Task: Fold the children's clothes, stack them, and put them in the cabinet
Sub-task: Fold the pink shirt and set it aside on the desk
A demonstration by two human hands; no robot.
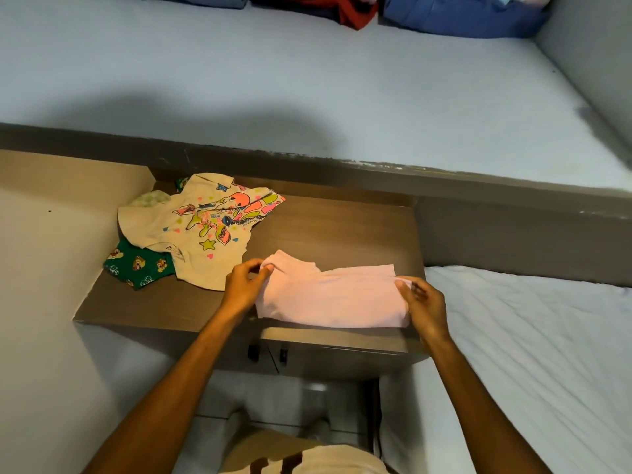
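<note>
A pale pink garment [328, 295] lies partly folded on the right half of the brown cabinet top [342, 230]. My left hand [244, 285] pinches its upper left corner. My right hand [422, 302] grips its right edge with thumb and fingers. Left of it lies a cream shirt [198, 234] with a bright cartoon print, spread out flat. Under that shirt a green printed garment [136, 265] sticks out at the lower left. A light green patterned piece [152, 199] shows at the shirt's upper left.
Two dark door handles [268, 354] show on the cabinet front below the pink garment. A mattress with a white sheet [530, 354] lies right of the cabinet. A higher bed [273, 80] behind holds blue [461, 15] and red clothes [352, 12] at its far edge.
</note>
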